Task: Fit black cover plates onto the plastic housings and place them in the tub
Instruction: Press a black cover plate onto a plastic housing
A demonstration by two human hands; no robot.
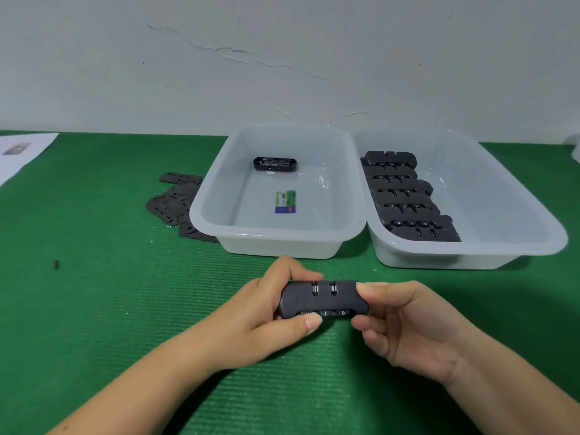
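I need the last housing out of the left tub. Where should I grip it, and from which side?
From above, fingers across its two long sides near the middle. The housing lies flat and alone on the floor of the left tub, near the far wall, which likely blocks a sideways reach.

Two tubs stand side by side on the counter: a left tub (204, 211) and a right tub (533, 215). The left tub holds one housing (275, 164) and one label (285, 201). In the right tub there is a row (405, 196) of five housings. One more housing (323, 299) sits between two hands, the left hand (266, 312) and the right hand (405, 324), so seven housings show in all. The plates (174, 200) left of the tubs overlap too much to count. One paper sheet (22, 152) lies far left.
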